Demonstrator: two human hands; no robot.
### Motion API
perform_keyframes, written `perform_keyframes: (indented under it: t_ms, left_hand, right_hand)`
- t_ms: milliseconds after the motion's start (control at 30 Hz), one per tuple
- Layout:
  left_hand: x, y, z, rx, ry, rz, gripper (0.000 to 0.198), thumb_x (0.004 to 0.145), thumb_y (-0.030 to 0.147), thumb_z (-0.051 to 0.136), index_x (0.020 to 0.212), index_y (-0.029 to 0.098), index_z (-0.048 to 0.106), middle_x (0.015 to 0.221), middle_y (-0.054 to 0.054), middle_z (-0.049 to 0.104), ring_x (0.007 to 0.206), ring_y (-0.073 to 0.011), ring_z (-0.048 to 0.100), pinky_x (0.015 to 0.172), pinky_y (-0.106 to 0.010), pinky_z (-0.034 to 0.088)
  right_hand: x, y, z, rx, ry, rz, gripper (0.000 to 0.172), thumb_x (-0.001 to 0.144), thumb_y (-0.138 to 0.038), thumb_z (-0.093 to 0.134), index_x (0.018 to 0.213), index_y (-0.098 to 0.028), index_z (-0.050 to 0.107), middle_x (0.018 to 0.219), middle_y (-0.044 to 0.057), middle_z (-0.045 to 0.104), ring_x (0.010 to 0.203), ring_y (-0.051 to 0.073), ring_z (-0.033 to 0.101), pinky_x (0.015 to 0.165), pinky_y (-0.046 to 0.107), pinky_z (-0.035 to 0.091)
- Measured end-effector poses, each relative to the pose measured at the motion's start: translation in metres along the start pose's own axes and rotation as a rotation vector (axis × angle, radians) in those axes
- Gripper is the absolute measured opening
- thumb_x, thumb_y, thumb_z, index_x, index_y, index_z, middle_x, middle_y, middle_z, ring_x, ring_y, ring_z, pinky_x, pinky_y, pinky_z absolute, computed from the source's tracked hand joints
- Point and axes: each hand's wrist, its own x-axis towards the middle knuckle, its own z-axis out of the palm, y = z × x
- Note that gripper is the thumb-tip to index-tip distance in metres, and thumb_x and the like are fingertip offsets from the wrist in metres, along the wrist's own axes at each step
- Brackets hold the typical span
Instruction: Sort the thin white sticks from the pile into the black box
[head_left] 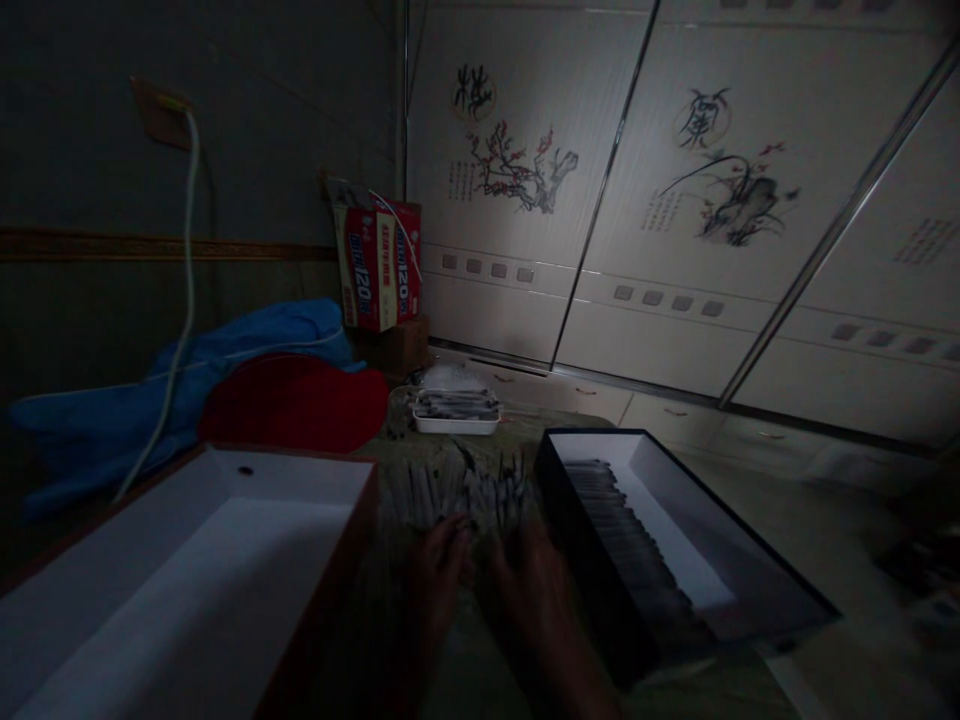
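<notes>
My left hand point(439, 568) is low in the middle of the head view, its fingers curled together at the near edge of a spread of thin, dark, stick-like pieces point(424, 490). Whatever is in those fingers is too dark to make out. Close on its right is my right hand point(534, 575), at the near end of more such pieces point(504, 492); its fingers are smeared and dim. Beside it stands an open dark box point(675, 540) with a white inside, where a row of similar thin pieces point(626, 540) lies along the left wall.
A large open box point(292, 500) with a white inside and reddish rim stands at left. Behind the loose pieces is a white tray point(456, 426) of thin sticks. Red cloth point(296, 400), blue fabric point(247, 335), a white cable point(189, 220) and a red carton point(382, 265) are farther back.
</notes>
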Motion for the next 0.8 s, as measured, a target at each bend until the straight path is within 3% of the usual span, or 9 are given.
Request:
perform_keyframes:
  t_ms: [133,300,367,600,800]
  left_hand:
    - [0.005,0.002,-0.001,-0.011,-0.038,-0.012,0.039,0.068,0.046,0.057,0.087,0.013,0.068,0.082,-0.008,0.073,0.064,-0.0198,0.065,0.057,-0.028,0.05]
    - [0.009,-0.004,-0.005,0.086,-0.063,0.022,0.033,0.071,0.048,0.055,0.068,0.017,0.066,0.059,-0.001,0.065,0.059,-0.0179,0.061,0.054,-0.026,0.047]
    - [0.008,-0.003,-0.007,0.045,-0.049,0.017,0.034,0.072,0.049,0.054,0.069,0.017,0.067,0.054,0.0,0.063,0.053,-0.0164,0.058,0.05,-0.025,0.045]
    - [0.003,0.003,-0.011,-0.14,0.243,0.044,0.04,0.069,0.057,0.055,0.055,0.021,0.057,0.045,0.001,0.058,0.042,-0.0147,0.053,0.043,-0.026,0.045]
    - [0.005,0.001,-0.011,-0.172,0.213,-0.002,0.046,0.068,0.066,0.052,0.061,0.021,0.058,0.041,0.0,0.056,0.035,-0.0141,0.049,0.035,-0.026,0.041]
  right_hand:
    - [-0.028,-0.001,0.014,0.255,0.098,-0.151,0.015,0.084,-0.033,0.053,0.081,-0.019,0.058,0.077,0.005,0.062,0.072,0.018,0.06,0.062,0.024,0.042]
    - [-0.036,0.003,0.015,0.339,0.114,-0.247,0.011,0.084,-0.028,0.052,0.084,-0.02,0.059,0.078,0.003,0.061,0.071,0.016,0.059,0.062,0.022,0.04]
    - [-0.031,0.007,0.011,0.328,0.082,-0.261,0.012,0.086,-0.026,0.05,0.084,-0.02,0.06,0.08,0.004,0.062,0.073,0.015,0.059,0.064,0.022,0.041]
    - [0.02,0.013,0.004,-0.083,-0.07,-0.042,0.02,0.081,-0.015,0.047,0.087,-0.019,0.067,0.096,0.01,0.066,0.088,0.02,0.061,0.074,0.024,0.042]
    - [0.047,-0.006,0.016,-0.178,-0.109,-0.033,0.023,0.081,-0.021,0.051,0.089,-0.013,0.071,0.096,0.018,0.067,0.097,0.03,0.061,0.083,0.036,0.042]
